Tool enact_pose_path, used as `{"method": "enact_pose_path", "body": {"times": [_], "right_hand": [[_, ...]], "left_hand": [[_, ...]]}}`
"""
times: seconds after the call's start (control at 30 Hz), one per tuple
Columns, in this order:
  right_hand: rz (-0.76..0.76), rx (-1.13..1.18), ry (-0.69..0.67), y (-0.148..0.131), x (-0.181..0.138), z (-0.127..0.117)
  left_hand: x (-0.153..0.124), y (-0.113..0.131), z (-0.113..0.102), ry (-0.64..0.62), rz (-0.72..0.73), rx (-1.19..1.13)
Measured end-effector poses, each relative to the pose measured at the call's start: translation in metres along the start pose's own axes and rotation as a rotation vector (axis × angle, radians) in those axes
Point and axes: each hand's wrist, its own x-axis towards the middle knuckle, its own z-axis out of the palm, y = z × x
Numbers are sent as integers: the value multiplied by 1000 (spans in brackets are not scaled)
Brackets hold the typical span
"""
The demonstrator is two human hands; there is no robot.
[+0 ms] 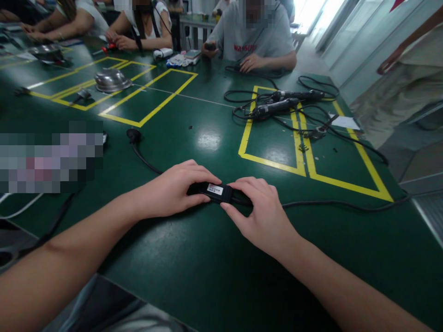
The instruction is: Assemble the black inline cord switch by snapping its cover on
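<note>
**Head view: two hands pin a black inline module flat on the counter**

Head camera looks down on a green counter (194, 258) marked with yellow tape rectangles. Near its front edge lies a slim black cable module (217, 192) with a white label facing up, and both hands bear on it. The left hand (173, 189) covers its left end, fingers curled over the top and thumb tucked along the near side, so that grip is closed around the housing. The right hand (265, 216) presses on the right end, where a black cord (346, 203) leaves the module and runs off toward the counter's right edge; its fingers are bent down over the joint, thumb under the near side, closed on it as well. Holding both ends this way keeps the module from sliding or twisting, and leaves the label uncovered between the hands.

From under the left hand a second lead curves back to a black plug (133, 135) lying apart on the counter. Farther off, well clear of the hands, two black electric screwdrivers (284, 103) rest in a tangle of cable inside a taped rectangle, and a shiny metal dome (111, 80) sits in another. Other people sit along the far edge with their own hands on the counter.
</note>
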Motion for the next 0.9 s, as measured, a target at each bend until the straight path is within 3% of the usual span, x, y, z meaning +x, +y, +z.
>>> {"method": "enact_pose_path", "body": {"times": [0.27, 0.43, 0.53, 0.63, 0.73, 0.9], "right_hand": [[-10, -17, -6, -2, 0, 0], [12, -2, 12, -2, 0, 1], [56, 47, 52, 0, -1, 2], [47, 54, 51, 2, -1, 3], [27, 31, 49, 1, 0, 3], [1, 28, 14, -1, 3, 2]], "left_hand": [[-2, 0, 1, 17, -10, -14], [1, -3, 1, 29, -93, -153], [3, -3, 0, 204, -169, -275], [4, -8, -2, 374, -236, -159], [4, -20, -4, 337, -283, 68], [2, -30, -3, 221, -281, 161]]}}
